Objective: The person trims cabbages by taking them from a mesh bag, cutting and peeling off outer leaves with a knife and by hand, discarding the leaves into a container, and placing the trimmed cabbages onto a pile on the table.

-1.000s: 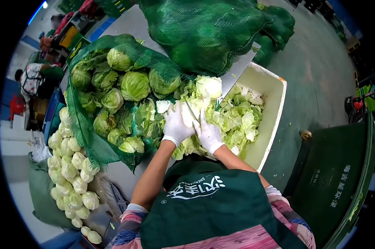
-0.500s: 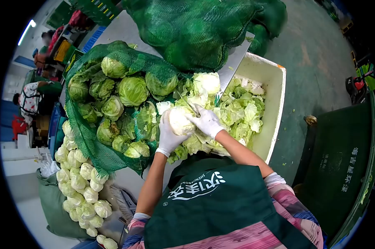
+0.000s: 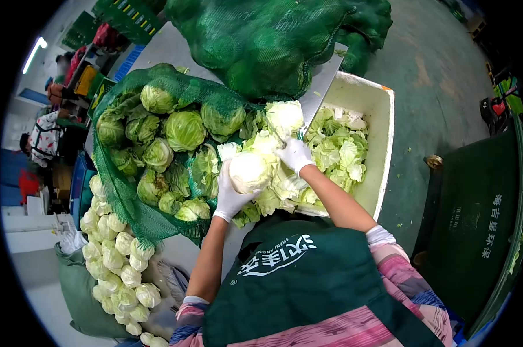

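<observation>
My left hand (image 3: 232,195), in a white glove, is wrapped round the side of a pale, trimmed cabbage (image 3: 248,172). To its right, my right hand (image 3: 296,155), also gloved, is closed on a knife, of which only a little shows beside the fingers. Loose outer leaves (image 3: 264,141) lie between the hands and beyond the cabbage. Another whitish cabbage (image 3: 285,117) sits just past my right hand. A green mesh bag (image 3: 116,196), spread wide at the left, holds several green cabbages (image 3: 185,129).
A white foam box (image 3: 383,144) of cut leaves stands at the right. Full mesh sacks (image 3: 255,46) rest on the metal table (image 3: 326,75). Several peeled cabbages (image 3: 114,260) are piled lower left. A large dark green bin (image 3: 470,225) stands right. People (image 3: 44,139) are in the left background.
My right hand has moved right, away from the cabbage, and the knife blade shows less. The cabbage in my left hand has turned, with loose leaf now at its upper right.
</observation>
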Tool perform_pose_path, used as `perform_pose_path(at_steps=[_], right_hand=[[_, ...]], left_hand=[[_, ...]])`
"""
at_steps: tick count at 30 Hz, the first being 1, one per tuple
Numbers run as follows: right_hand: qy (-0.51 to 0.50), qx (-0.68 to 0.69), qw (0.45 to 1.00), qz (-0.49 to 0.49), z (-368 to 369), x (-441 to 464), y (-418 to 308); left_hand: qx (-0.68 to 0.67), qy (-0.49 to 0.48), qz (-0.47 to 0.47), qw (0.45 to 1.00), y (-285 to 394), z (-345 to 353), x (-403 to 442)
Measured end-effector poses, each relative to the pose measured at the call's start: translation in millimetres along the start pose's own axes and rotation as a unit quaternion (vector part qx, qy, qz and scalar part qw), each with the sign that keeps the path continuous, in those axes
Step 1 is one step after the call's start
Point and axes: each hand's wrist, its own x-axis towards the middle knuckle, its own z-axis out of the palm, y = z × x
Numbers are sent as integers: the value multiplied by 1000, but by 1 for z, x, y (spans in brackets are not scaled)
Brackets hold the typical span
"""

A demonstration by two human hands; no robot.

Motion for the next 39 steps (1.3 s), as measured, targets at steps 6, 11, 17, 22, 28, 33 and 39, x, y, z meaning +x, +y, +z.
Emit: perform_pose_path(at_steps=[6, 11, 17, 22, 28, 33, 39], right_hand=[[-71, -50, 996, 10, 0, -22, -21], [-69, -47, 996, 43, 22, -12, -6], [17, -49, 999, -3, 40, -18, 7], [22, -34, 998, 47, 23, -26, 26], [158, -28, 971, 177, -6, 8, 133], [202, -132, 932, 271, -83, -15, 220], [118, 186, 975, 23, -24, -26, 176]], left_hand=[[207, -23, -12, 978, 40, 11, 14], [101, 12, 47, 994, 8, 3, 18], [-24, 19, -7, 1000, -5, -13, 17], [-708, 4, -195, 679, 2, -29, -3], [-841, 65, -227, 487, 45, -46, -16], [-875, 16, -176, 451, 35, -47, -41], [-929, -10, -111, 352, 25, -43, -62]])
